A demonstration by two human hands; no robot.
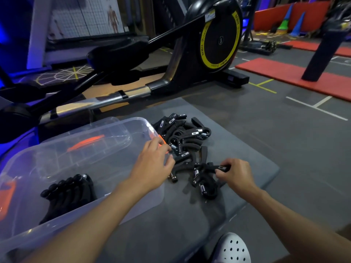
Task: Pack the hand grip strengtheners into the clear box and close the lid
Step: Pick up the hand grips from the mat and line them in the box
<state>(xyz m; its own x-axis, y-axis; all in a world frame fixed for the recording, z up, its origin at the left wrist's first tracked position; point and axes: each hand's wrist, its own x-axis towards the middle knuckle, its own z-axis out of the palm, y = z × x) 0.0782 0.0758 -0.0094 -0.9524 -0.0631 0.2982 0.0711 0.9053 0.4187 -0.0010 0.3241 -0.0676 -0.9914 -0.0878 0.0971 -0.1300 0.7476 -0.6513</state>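
View from the head, looking down at a gym floor. A clear box (133, 202) sits at the left on a grey mat (247, 149). Its lid (106, 133), with an orange latch (85, 144), is off and lies tilted across the far part of the box, so the opening stays free for packing. In the near left corner of the box, a row of packed strengtheners (70, 194) stands side by side, likely lined up to save room. The loose pile (182, 133) of black strengtheners with metal springs lies on the mat just right of the box, within easy reach of both arms.

The left hand (152, 164) reaches over the box's right edge. Its bent fingertips meet one handle at the near edge of the pile; whether they have closed on it cannot be told. The right hand (237, 173) pinches the tagged handle end of a single strengthener (210, 166) between thumb and curled fingers, at the near right of the pile.

An elliptical trainer (209, 44) stands beyond, and a white clog (233, 247) shows at the near edge.
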